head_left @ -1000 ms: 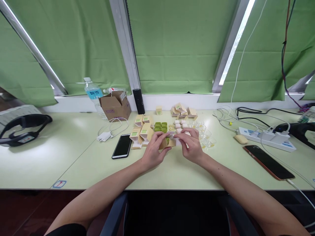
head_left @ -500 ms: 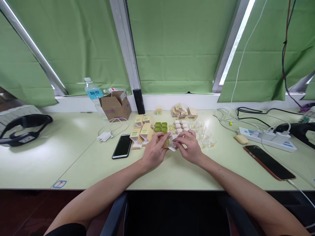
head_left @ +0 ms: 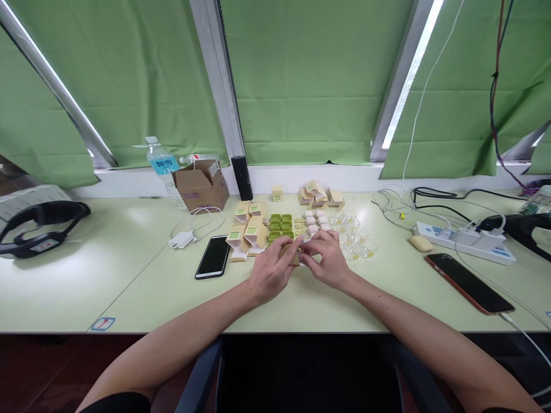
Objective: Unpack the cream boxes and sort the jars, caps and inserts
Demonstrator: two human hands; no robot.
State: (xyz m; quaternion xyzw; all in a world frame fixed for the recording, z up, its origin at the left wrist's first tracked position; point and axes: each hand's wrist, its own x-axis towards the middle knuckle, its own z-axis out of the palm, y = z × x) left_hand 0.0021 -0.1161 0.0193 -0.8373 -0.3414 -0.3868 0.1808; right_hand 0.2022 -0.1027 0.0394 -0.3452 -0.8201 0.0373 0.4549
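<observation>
My left hand (head_left: 273, 268) grips a small tan cardboard box (head_left: 289, 252), most of it covered by fingers. Its right side is pinched by my right hand (head_left: 326, 258), whose fingertips meet those of the left. Just behind the hands stand several green square cups (head_left: 280, 221) in rows. Beside them lie small yellowish pieces (head_left: 299, 225), then several pale pink blocks (head_left: 310, 221). Clear plastic covers (head_left: 355, 236) are spread to the right. Open-ended cardboard boxes (head_left: 256, 230) with green labels stand to the left.
A phone (head_left: 212, 257) lies left of the boxes, near a white charger (head_left: 181, 240). Farther back are a brown carton (head_left: 201, 186), a water bottle (head_left: 166, 172) and a black cylinder (head_left: 242, 178). On the right are a power strip (head_left: 465, 242), cables and another phone (head_left: 470, 283).
The white flap that stood out between my hands is now mostly out of sight. My right fingers have moved left against the box, and the box has turned in my grip.
</observation>
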